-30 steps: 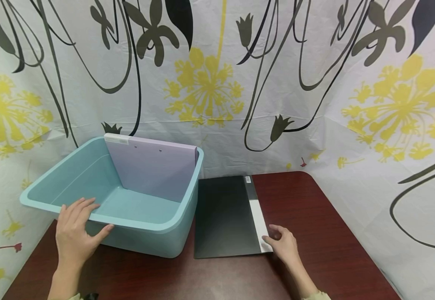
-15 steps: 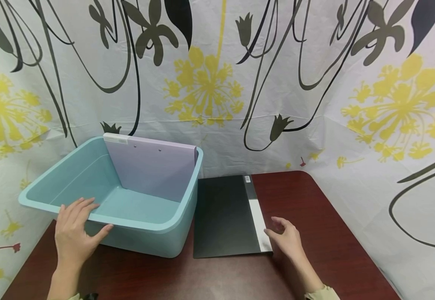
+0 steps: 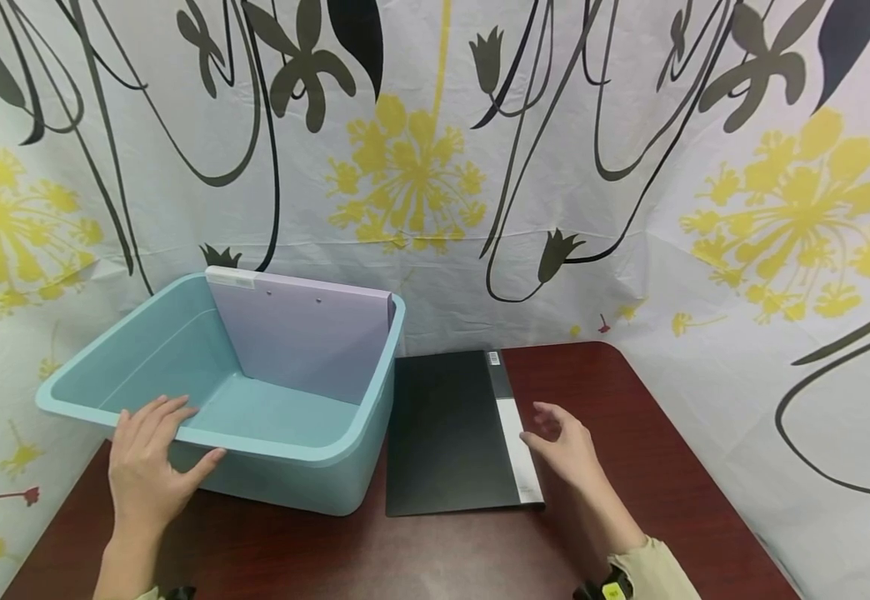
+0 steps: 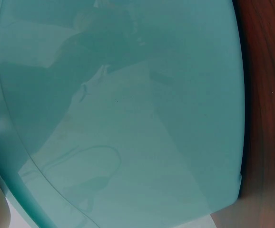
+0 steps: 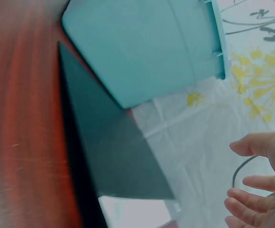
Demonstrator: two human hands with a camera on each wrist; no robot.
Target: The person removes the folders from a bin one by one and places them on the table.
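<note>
A light blue plastic basin (image 3: 285, 492) stands on the left of the table, its front wall filling most of the left wrist view. My left hand (image 3: 146, 467) holds its front rim, fingers over the top and thumb against the outer side. Inside, a lilac file folder (image 3: 307, 342) leans upright on the back wall. A black file folder (image 3: 446, 442) with a white spine strip lies flat beside the basin. Near its right edge hovers my right hand (image 3: 570, 446), fingers loosely bent, thumb apart from them, nothing held; the right wrist view shows the gap between thumb and fingers.
The dark red wooden table (image 3: 660, 492) extends to the right and in front of the black folder. A white cloth (image 3: 615, 225) with a flower print hangs right behind the table and along its sides.
My right hand has come off the lower end of the black folder's spine and moved up along its right edge. The left hand, basin and both folders stay as they were.
</note>
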